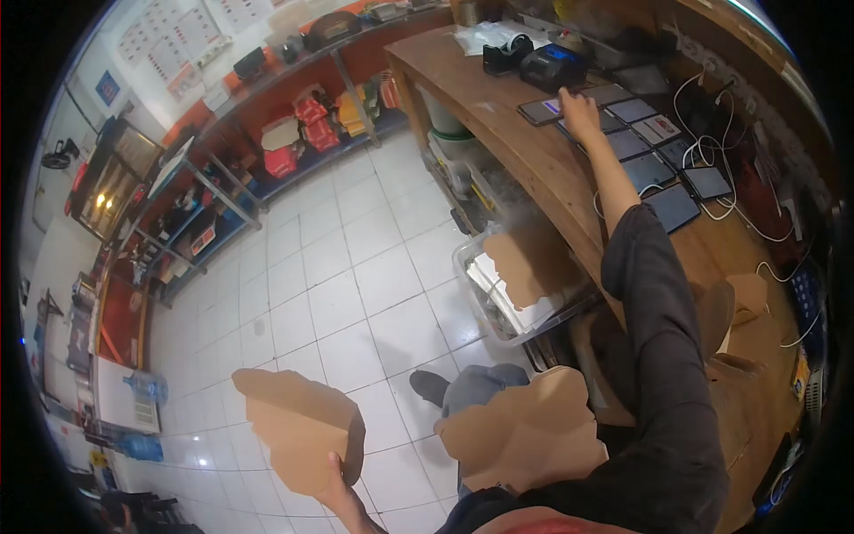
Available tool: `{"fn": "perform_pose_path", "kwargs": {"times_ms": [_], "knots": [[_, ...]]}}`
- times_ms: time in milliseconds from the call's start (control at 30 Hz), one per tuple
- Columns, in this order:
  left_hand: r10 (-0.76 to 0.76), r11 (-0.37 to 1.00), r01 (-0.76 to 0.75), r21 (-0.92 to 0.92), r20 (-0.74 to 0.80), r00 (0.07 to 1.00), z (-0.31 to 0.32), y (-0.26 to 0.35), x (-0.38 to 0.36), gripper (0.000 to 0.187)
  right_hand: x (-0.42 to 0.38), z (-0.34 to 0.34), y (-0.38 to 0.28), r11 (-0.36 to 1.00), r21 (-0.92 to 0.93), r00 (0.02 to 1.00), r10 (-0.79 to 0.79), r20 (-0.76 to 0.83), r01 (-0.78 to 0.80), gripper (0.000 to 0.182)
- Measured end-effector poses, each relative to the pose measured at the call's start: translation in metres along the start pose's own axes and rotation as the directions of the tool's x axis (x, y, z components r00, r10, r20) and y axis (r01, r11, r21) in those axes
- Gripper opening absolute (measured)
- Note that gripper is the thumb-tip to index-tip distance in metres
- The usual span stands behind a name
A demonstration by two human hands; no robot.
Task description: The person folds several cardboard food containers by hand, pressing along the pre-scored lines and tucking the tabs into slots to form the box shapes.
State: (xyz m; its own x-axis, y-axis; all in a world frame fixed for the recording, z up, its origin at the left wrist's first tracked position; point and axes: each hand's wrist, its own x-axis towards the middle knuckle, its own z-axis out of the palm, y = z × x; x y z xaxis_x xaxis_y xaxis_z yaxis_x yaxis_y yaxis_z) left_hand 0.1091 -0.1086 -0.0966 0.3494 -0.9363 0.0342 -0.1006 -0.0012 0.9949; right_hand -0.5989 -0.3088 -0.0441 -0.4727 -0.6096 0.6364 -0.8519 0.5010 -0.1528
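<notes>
My left hand (334, 491) grips a brown cardboard food box (298, 427), partly unfolded, its thumb pressed on the near edge. Over on the wooden table, my right hand (578, 114) reaches to a phone (540, 110) with a lit screen. A finger points down at the phone's right side and seems to touch it; the other fingers are hard to make out. Several more phones and tablets (647, 169) lie beside and below that hand. Another flat cardboard box (529, 432) rests across my lap.
A black device with a blue light (551, 67) and a tape dispenser (509, 55) stand at the table's far end. White cables (725, 133) trail along the wall. Below, a clear plastic bin (485, 307) holds cardboard. More folded cardboard (738, 311) sits at right. Shelves (356, 142) line the far wall.
</notes>
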Motion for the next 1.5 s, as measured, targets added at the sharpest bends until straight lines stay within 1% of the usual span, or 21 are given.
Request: {"fn": "perform_pose_path", "kwargs": {"times_ms": [100, 233, 300, 533, 600, 733, 800, 833, 867, 900, 967, 1033, 1100, 1167, 1233, 1267, 1333, 1367, 1433, 1467, 1500], "knots": [[-0.009, 1.0, 0.009, -0.01, -0.032, 0.999, 0.006, 0.005, -0.003, 0.068, -0.006, -0.003, -0.005, 0.994, -0.069, 0.996, -0.08, 0.035, 0.082, 0.016], [0.012, 0.999, -0.015, -0.043, -0.06, 0.998, 0.012, 0.0, -0.002, 0.068, -0.006, 0.006, -0.009, 0.993, -0.103, 0.996, -0.042, 0.074, 0.049, 0.016], [0.012, 0.999, -0.014, -0.037, -0.052, 0.999, 0.011, -0.003, 0.0, 0.066, -0.003, 0.011, -0.009, 0.987, -0.145, 0.997, -0.072, 0.027, 0.075, 0.015], [-0.01, 0.999, 0.008, -0.035, -0.034, 0.999, 0.008, -0.007, 0.002, 0.064, -0.007, 0.016, -0.014, 0.996, -0.086, 1.0, -0.023, -0.012, 0.022, 0.017], [-0.067, 0.998, 0.068, 0.014, -0.051, 0.996, 0.012, -0.001, -0.001, 0.065, -0.008, 0.022, -0.013, 0.985, -0.153, 0.995, -0.091, -0.048, 0.082, 0.018], [-0.017, 0.999, 0.017, -0.043, -0.01, 1.0, 0.018, 0.0, -0.005, 0.066, -0.005, 0.021, -0.018, 0.989, -0.138, 0.998, -0.055, -0.022, 0.051, 0.022], [-0.007, 0.999, 0.008, -0.052, 0.014, 1.0, 0.024, 0.005, -0.008, 0.066, -0.006, 0.014, -0.033, 1.0, -0.01, 0.998, 0.01, -0.056, -0.01, 0.02], [-0.012, 0.998, 0.012, -0.054, 0.01, 1.0, 0.027, 0.008, -0.007, 0.066, -0.006, 0.004, -0.051, 1.0, -0.011, 0.998, 0.003, -0.055, -0.004, 0.02], [-0.031, 0.992, 0.039, -0.116, 0.069, 0.997, 0.031, 0.009, -0.005, 0.066, -0.007, -0.002, -0.074, 0.969, 0.246, 0.982, 0.011, -0.191, 0.037, 0.017], [-0.053, 0.981, 0.075, -0.178, 0.123, 0.991, 0.037, 0.012, -0.006, 0.066, -0.009, -0.014, -0.101, 0.871, 0.479, 0.95, 0.048, -0.31, 0.112, 0.014], [-0.038, 0.971, 0.081, -0.226, 0.187, 0.982, 0.059, 0.031, -0.006, 0.064, -0.027, -0.062, -0.173, 0.638, 0.657, 0.882, -0.077, -0.465, 0.402, 0.007], [-0.048, 0.929, 0.149, -0.338, 0.29, 0.956, 0.079, 0.059, -0.007, 0.062, -0.062, -0.128, -0.244, 0.349, 0.744, 0.821, -0.226, -0.524, 0.57, 0.012], [0.005, 0.866, 0.201, -0.458, 0.411, 0.912, 0.087, 0.072, -0.007, 0.053, -0.111, -0.183, -0.292, 0.157, 0.647, 0.638, -0.447, -0.627, 0.746, 0.017], [0.1, 0.839, 0.135, -0.527, 0.394, 0.914, 0.098, 0.086, -0.011, 0.048, -0.17, -0.22, -0.312, -0.051, 0.573, 0.454, -0.555, -0.697, 0.818, 0.017], [0.059, 0.684, 0.346, -0.642, 0.521, 0.851, 0.09, 0.102, -0.019, 0.045, -0.225, -0.249, -0.31, -0.213, 0.651, 0.437, -0.588, -0.681, 0.728, 0.018], [0.053, 0.682, 0.34, -0.648, 0.507, 0.86, 0.083, 0.104, -0.022, 0.045, -0.242, -0.257, -0.304, -0.229, 0.653, 0.431, -0.59, -0.683, 0.722, 0.018], [0.031, 0.603, 0.497, -0.623, 0.641, 0.767, 0.07, 0.105, -0.03, 0.042, -0.27, -0.266, -0.287, -0.202, 0.714, 0.463, -0.638, -0.615, 0.67, 0.022], [0.026, 0.598, 0.499, -0.627, 0.638, 0.769, 0.064, 0.103, -0.036, 0.042, -0.279, -0.273, -0.281, -0.205, 0.717, 0.46, -0.643, -0.612, 0.666, 0.022], [-0.124, 0.614, 0.652, -0.445, 0.762, 0.636, 0.05, 0.1, -0.05, 0.042, -0.298, -0.288, -0.269, -0.116, 0.662, 0.422, -0.686, -0.592, 0.74, 0.025], [-0.132, 0.609, 0.662, -0.436, 0.767, 0.627, 0.044, 0.1, -0.058, 0.042, -0.305, -0.294, -0.265, -0.137, 0.666, 0.417, -0.683, -0.6, 0.733, 0.025], [-0.13, 0.638, 0.667, -0.383, 0.801, 0.584, 0.042, 0.099, -0.067, 0.041, -0.314, -0.296, -0.258, -0.125, 0.674, 0.425, -0.688, -0.587, 0.728, 0.025]]}}
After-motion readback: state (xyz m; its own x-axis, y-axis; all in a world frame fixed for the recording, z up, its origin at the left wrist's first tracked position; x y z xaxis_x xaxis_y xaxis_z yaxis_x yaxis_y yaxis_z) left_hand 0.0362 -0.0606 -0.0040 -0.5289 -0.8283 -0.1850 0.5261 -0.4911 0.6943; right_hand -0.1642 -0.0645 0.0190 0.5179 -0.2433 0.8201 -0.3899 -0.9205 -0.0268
